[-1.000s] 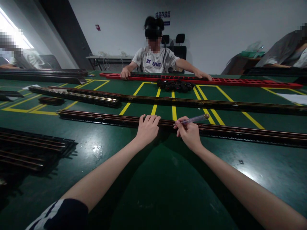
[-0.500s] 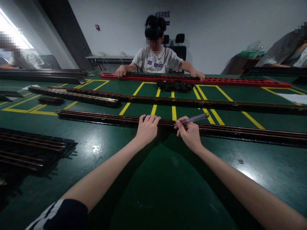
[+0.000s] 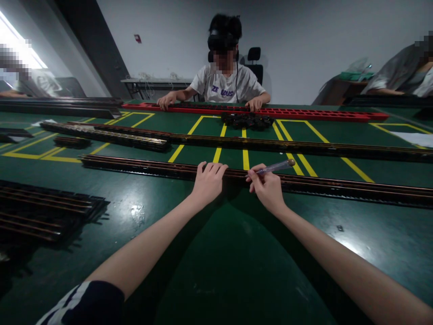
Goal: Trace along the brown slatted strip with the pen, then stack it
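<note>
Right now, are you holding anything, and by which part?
Yes: the right grip holds a clear tool by its handle's lower end. The left grip rests on the long dark bar; whether it's holding it, I can't tell.

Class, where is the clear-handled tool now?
In the head view, right of centre, the clear-handled tool is in the right hand, its tip by the long dark strip under the left hand.

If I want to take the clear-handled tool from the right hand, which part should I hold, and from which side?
I would pinch the free part of the clear handle, coming from the right. It sticks out rightward past the right hand and ends in a round knob, likely leaving room; the hand covers much of the other end, near the black strip.
</note>
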Action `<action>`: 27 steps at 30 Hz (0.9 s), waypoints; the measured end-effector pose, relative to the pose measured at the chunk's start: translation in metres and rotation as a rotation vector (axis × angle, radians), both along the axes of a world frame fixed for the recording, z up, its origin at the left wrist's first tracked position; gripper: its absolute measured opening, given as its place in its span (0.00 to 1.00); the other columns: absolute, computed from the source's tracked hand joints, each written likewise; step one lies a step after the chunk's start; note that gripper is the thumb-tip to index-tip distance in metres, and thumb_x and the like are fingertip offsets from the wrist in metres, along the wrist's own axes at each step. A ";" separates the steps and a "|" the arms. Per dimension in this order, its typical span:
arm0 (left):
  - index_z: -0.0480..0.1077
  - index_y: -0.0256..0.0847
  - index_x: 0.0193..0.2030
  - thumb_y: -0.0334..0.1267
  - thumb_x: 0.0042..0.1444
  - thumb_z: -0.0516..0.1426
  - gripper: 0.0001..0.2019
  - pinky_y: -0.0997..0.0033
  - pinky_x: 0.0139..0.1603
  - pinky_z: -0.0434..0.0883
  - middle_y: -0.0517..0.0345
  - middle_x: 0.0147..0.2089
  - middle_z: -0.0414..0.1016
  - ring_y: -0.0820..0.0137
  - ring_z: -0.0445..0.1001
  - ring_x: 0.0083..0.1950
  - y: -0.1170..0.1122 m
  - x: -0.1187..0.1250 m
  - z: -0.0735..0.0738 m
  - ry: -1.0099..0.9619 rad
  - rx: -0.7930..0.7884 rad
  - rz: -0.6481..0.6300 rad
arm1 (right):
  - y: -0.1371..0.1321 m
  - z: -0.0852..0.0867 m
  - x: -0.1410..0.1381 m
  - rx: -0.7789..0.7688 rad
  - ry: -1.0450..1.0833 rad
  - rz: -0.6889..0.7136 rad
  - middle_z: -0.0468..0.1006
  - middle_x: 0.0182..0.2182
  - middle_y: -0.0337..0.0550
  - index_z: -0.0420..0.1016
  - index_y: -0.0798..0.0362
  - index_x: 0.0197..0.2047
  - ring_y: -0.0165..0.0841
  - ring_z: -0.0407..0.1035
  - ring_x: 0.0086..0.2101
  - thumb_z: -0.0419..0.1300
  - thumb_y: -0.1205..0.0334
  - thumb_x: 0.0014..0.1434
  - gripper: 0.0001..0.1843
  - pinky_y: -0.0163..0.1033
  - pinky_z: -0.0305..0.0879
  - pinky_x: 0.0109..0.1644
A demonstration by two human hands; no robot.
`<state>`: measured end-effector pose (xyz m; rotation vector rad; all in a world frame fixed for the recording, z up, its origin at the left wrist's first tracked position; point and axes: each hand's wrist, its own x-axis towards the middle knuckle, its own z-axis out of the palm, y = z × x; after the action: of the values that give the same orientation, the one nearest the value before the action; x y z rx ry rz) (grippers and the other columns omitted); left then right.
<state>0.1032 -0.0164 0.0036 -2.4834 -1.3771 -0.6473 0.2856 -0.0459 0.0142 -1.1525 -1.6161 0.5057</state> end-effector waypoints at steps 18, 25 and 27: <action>0.68 0.39 0.53 0.23 0.56 0.45 0.21 0.54 0.59 0.56 0.52 0.53 0.73 0.62 0.67 0.56 0.000 -0.003 -0.001 -0.017 0.018 0.001 | 0.002 -0.003 -0.001 0.039 0.006 0.025 0.75 0.24 0.41 0.66 0.55 0.32 0.25 0.66 0.16 0.53 0.55 0.63 0.13 0.31 0.61 0.18; 0.68 0.39 0.53 0.23 0.56 0.45 0.21 0.55 0.60 0.56 0.53 0.53 0.73 0.63 0.68 0.56 0.003 -0.003 -0.001 -0.032 -0.002 -0.009 | 0.001 -0.002 -0.001 0.047 0.004 0.000 0.74 0.23 0.41 0.66 0.55 0.31 0.26 0.66 0.15 0.53 0.54 0.63 0.13 0.31 0.61 0.17; 0.68 0.39 0.53 0.23 0.56 0.45 0.21 0.56 0.60 0.56 0.53 0.53 0.73 0.64 0.68 0.56 0.004 -0.005 -0.001 -0.046 -0.019 -0.022 | 0.001 -0.003 -0.001 0.042 -0.005 0.002 0.74 0.23 0.41 0.66 0.55 0.32 0.26 0.66 0.15 0.53 0.54 0.62 0.13 0.31 0.61 0.17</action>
<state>0.0983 -0.0127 0.0030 -2.5164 -1.3805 -0.7030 0.2850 -0.0450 0.0116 -1.1215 -1.6251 0.4688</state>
